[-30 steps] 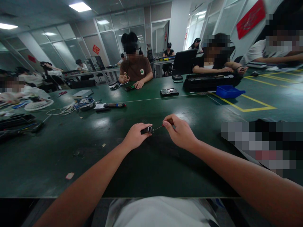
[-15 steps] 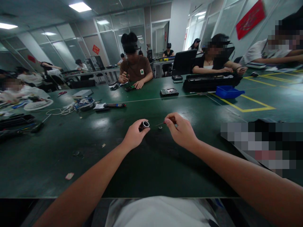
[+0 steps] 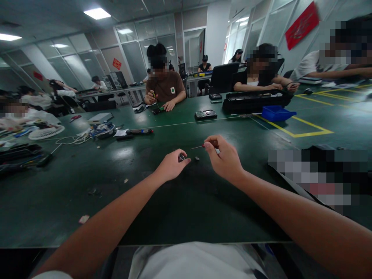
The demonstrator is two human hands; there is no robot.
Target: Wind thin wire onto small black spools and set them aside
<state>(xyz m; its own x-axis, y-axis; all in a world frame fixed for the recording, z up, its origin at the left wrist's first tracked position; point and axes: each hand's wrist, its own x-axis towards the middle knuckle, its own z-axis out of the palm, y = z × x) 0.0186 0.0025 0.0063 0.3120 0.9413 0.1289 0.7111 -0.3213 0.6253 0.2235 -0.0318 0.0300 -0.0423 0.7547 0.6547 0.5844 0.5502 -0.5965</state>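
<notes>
In my left hand [image 3: 172, 166] is a small dark cylinder [image 3: 181, 157] with a pale metal rim, mostly covered by the fingers; its exact kind I cannot make out. My right hand [image 3: 223, 157] grips a screwdriver [image 3: 214, 143] by its reddish-brown handle. The thin shaft points left, above the table and apart from the cylinder. Between the two hands a tiny metallic part [image 3: 197, 158] lies on the green table [image 3: 186, 209].
A blue tray [image 3: 277, 113] and an opened black device [image 3: 205, 114] stand further back. Cables and a coiled bundle [image 3: 103, 130] lie at the left, near a dark tool with a red tip [image 3: 142, 131]. A co-worker in a brown shirt [image 3: 165, 85] sits opposite.
My left hand has come slightly right and nearer to me, turning the cylinder so its open end shows less. The right hand has lifted the screwdriver a little, away from the small part.
</notes>
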